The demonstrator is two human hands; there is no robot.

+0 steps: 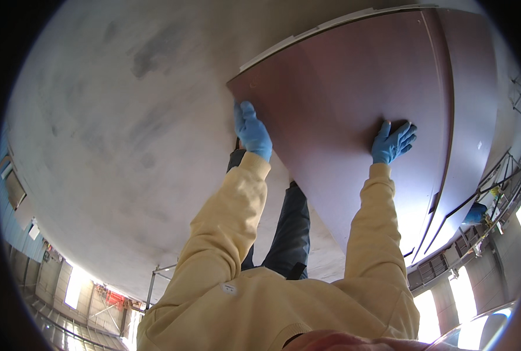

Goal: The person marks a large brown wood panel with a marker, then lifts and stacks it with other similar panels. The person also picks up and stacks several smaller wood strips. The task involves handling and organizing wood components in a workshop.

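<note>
A large reddish-brown panel [336, 88] with a smooth, slightly shiny face lies over the grey floor in front of me and to the right. At the panel's left edge, near its far left corner, is my left hand [253, 131] in a blue glove. Its thumb is on the face side and its fingers are just outside the edge, closed about it; the fingertips are partly hidden. Farther right, my right hand [393, 143], also in a blue glove, lies flat on the panel's face with its fingers spread. The right hand grips nothing.
Another brown panel [474, 88] adjoins on the right, past a dark seam. Pale strips [295, 40] run along the far edge. The grey floor [114, 146] has dark smudges. A metal frame [153, 284] stands at lower left; metal railings [494, 181] and a blue object [476, 213] are at right.
</note>
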